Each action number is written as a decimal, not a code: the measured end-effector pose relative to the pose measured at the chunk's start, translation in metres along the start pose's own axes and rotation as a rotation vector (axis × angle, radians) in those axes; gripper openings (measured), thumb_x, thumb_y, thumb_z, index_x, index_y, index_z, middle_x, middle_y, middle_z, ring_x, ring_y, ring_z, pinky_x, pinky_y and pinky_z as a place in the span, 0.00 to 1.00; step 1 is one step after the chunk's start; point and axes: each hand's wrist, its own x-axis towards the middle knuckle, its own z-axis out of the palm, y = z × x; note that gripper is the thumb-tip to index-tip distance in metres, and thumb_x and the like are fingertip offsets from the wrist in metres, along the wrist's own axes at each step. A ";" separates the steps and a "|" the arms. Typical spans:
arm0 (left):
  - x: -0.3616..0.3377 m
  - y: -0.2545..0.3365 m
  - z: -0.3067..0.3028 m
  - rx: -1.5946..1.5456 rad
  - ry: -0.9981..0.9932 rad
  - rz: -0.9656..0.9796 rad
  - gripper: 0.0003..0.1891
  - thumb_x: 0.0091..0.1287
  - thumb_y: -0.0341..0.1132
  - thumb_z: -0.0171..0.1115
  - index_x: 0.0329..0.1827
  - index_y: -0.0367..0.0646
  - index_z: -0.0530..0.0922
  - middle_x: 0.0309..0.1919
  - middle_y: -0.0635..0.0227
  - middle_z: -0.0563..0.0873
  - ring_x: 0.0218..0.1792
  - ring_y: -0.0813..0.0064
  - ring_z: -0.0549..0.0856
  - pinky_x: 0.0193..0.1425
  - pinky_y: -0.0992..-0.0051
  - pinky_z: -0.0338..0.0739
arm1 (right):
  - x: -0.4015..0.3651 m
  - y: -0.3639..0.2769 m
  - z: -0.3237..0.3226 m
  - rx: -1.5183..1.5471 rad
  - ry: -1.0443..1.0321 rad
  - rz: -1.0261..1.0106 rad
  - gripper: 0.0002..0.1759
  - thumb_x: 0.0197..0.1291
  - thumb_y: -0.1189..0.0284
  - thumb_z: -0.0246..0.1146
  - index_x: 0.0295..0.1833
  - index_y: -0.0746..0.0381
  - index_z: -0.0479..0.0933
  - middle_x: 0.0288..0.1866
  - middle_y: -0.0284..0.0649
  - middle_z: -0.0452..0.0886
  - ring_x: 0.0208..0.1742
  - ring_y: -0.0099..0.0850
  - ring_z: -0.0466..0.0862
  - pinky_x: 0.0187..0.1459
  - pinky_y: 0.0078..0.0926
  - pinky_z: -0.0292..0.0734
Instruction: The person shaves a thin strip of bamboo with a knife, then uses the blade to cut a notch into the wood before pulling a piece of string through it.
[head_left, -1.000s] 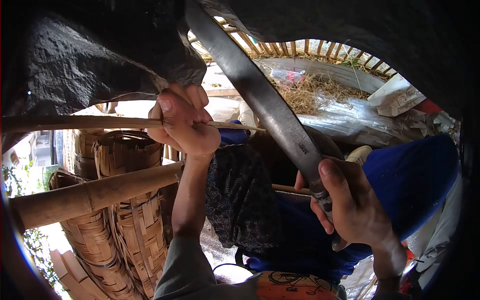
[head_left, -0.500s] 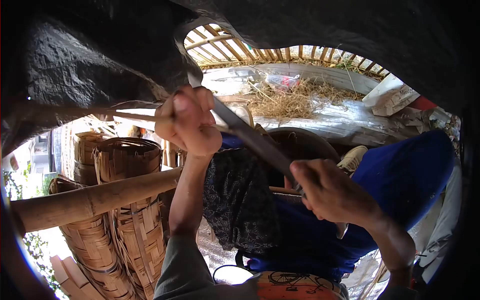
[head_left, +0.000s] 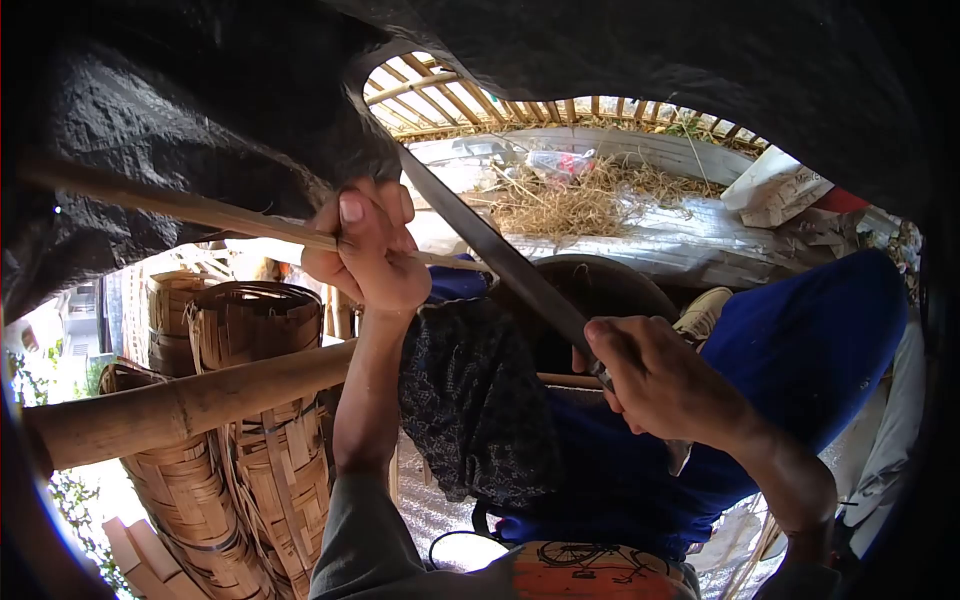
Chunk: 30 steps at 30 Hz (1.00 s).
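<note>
My left hand (head_left: pixel 368 248) is closed around a thin bamboo strip (head_left: pixel 190 208) that runs from the upper left, through the fist, to a short end near the blade. My right hand (head_left: pixel 668 385) grips the handle of a long dark machete (head_left: pixel 490 245). Its blade slants up and left from that hand and meets the strip just right of my left fist. A dark patterned cloth (head_left: pixel 478 400) lies over my lap beneath both hands.
A thick bamboo pole (head_left: pixel 190 400) crosses at the left. Woven bamboo baskets (head_left: pixel 255 440) stand stacked behind it. Black tarp (head_left: pixel 180 110) hangs overhead. Dry straw (head_left: pixel 590 195) lies on sheeting beyond, before a bamboo fence (head_left: pixel 470 100). Blue-trousered legs (head_left: pixel 800 350) fill the right.
The machete swung from a steep, raised position down against the strip by my left hand. The strip tilted, its far left end rising. My right hand shifted slightly left.
</note>
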 end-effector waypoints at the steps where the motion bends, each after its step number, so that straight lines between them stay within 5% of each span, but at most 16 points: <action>1: 0.003 0.001 0.001 -0.035 0.005 -0.020 0.09 0.68 0.33 0.45 0.31 0.36 0.65 0.11 0.70 0.61 0.10 0.83 0.59 0.14 0.81 0.52 | 0.002 -0.005 -0.006 -0.005 -0.132 0.088 0.11 0.64 0.75 0.52 0.50 0.69 0.67 0.37 0.36 0.72 0.36 0.28 0.73 0.37 0.27 0.67; 3: 0.008 0.004 -0.006 0.059 -0.124 -0.064 0.08 0.68 0.33 0.44 0.32 0.37 0.65 0.12 0.70 0.62 0.11 0.83 0.59 0.14 0.81 0.52 | 0.004 -0.006 -0.002 0.038 -0.151 0.135 0.10 0.65 0.74 0.51 0.48 0.69 0.68 0.37 0.36 0.73 0.36 0.29 0.73 0.38 0.28 0.67; 9: 0.010 -0.004 0.008 0.015 0.032 0.002 0.14 0.67 0.32 0.46 0.22 0.40 0.59 0.11 0.70 0.60 0.09 0.83 0.57 0.15 0.81 0.50 | 0.004 0.011 0.017 0.269 -0.148 0.329 0.11 0.69 0.71 0.46 0.41 0.64 0.72 0.31 0.40 0.74 0.33 0.32 0.76 0.40 0.28 0.69; 11: 0.009 0.004 0.004 0.091 -0.014 -0.139 0.20 0.67 0.36 0.44 0.14 0.47 0.56 0.11 0.71 0.58 0.10 0.83 0.54 0.11 0.84 0.50 | -0.007 0.010 0.012 -0.085 -0.003 -0.069 0.11 0.69 0.71 0.45 0.38 0.63 0.72 0.26 0.41 0.73 0.29 0.31 0.76 0.37 0.28 0.70; 12: 0.009 0.004 0.015 0.049 0.047 -0.074 0.21 0.68 0.36 0.44 0.14 0.47 0.56 0.11 0.71 0.58 0.10 0.83 0.53 0.11 0.84 0.50 | 0.008 -0.019 -0.010 0.443 -0.073 0.439 0.13 0.69 0.69 0.46 0.37 0.64 0.72 0.24 0.39 0.72 0.24 0.29 0.75 0.31 0.28 0.71; 13: 0.007 0.004 0.012 0.052 0.050 -0.077 0.21 0.68 0.36 0.44 0.14 0.47 0.56 0.11 0.71 0.58 0.10 0.83 0.53 0.11 0.84 0.50 | 0.008 -0.017 -0.007 0.444 -0.078 0.440 0.13 0.69 0.69 0.46 0.37 0.64 0.72 0.24 0.39 0.72 0.24 0.29 0.75 0.31 0.28 0.71; 15: 0.004 -0.002 0.004 0.011 -0.047 0.008 0.02 0.66 0.30 0.47 0.37 0.41 0.66 0.12 0.71 0.60 0.12 0.83 0.59 0.16 0.82 0.52 | 0.007 -0.005 0.006 0.434 -0.085 0.394 0.13 0.69 0.69 0.46 0.37 0.64 0.72 0.23 0.39 0.72 0.23 0.28 0.75 0.29 0.28 0.70; 17: 0.005 -0.001 -0.003 -0.009 -0.144 -0.051 0.03 0.67 0.29 0.46 0.40 0.42 0.66 0.13 0.70 0.62 0.12 0.83 0.58 0.16 0.82 0.52 | 0.003 0.006 0.020 0.429 -0.099 0.349 0.13 0.69 0.69 0.46 0.37 0.64 0.72 0.22 0.39 0.72 0.21 0.27 0.75 0.27 0.29 0.69; 19: 0.002 0.003 0.008 0.118 -0.120 -0.033 0.05 0.67 0.30 0.45 0.33 0.39 0.66 0.11 0.69 0.62 0.11 0.83 0.58 0.15 0.82 0.52 | 0.004 0.001 0.013 0.426 -0.090 0.321 0.13 0.69 0.69 0.46 0.37 0.64 0.72 0.22 0.39 0.72 0.20 0.27 0.75 0.26 0.29 0.69; 20: 0.000 0.001 0.020 -0.053 0.069 -0.015 0.16 0.67 0.31 0.46 0.19 0.39 0.61 0.10 0.70 0.60 0.10 0.84 0.57 0.15 0.82 0.51 | 0.005 -0.002 0.003 0.477 -0.131 0.414 0.10 0.68 0.71 0.46 0.40 0.65 0.70 0.25 0.38 0.73 0.22 0.28 0.76 0.26 0.31 0.69; 21: 0.001 0.002 0.021 -0.047 0.073 -0.025 0.16 0.67 0.31 0.46 0.19 0.39 0.61 0.10 0.70 0.60 0.10 0.84 0.57 0.15 0.82 0.51 | 0.004 -0.005 0.001 0.535 -0.205 0.524 0.08 0.68 0.74 0.46 0.43 0.65 0.69 0.29 0.38 0.74 0.23 0.29 0.76 0.27 0.32 0.68; 22: 0.006 0.005 0.020 0.019 0.012 -0.069 0.19 0.68 0.33 0.45 0.16 0.42 0.58 0.10 0.70 0.59 0.10 0.83 0.56 0.14 0.82 0.51 | -0.002 -0.001 0.007 0.159 -0.043 0.110 0.09 0.67 0.76 0.47 0.48 0.68 0.67 0.35 0.37 0.75 0.29 0.30 0.77 0.30 0.33 0.67; 28: 0.006 0.006 0.015 0.082 -0.047 -0.135 0.22 0.69 0.36 0.43 0.13 0.46 0.55 0.09 0.71 0.57 0.10 0.82 0.53 0.13 0.82 0.50 | -0.006 0.012 0.037 0.346 0.155 0.030 0.24 0.70 0.55 0.41 0.38 0.63 0.72 0.15 0.30 0.67 0.13 0.17 0.69 0.14 0.16 0.64; 30: 0.004 0.004 0.019 0.099 -0.019 -0.080 0.21 0.69 0.35 0.43 0.14 0.46 0.56 0.10 0.71 0.57 0.10 0.83 0.53 0.13 0.82 0.50 | -0.008 0.009 0.033 0.338 0.124 0.088 0.24 0.70 0.55 0.41 0.37 0.63 0.73 0.16 0.30 0.68 0.13 0.16 0.68 0.14 0.16 0.64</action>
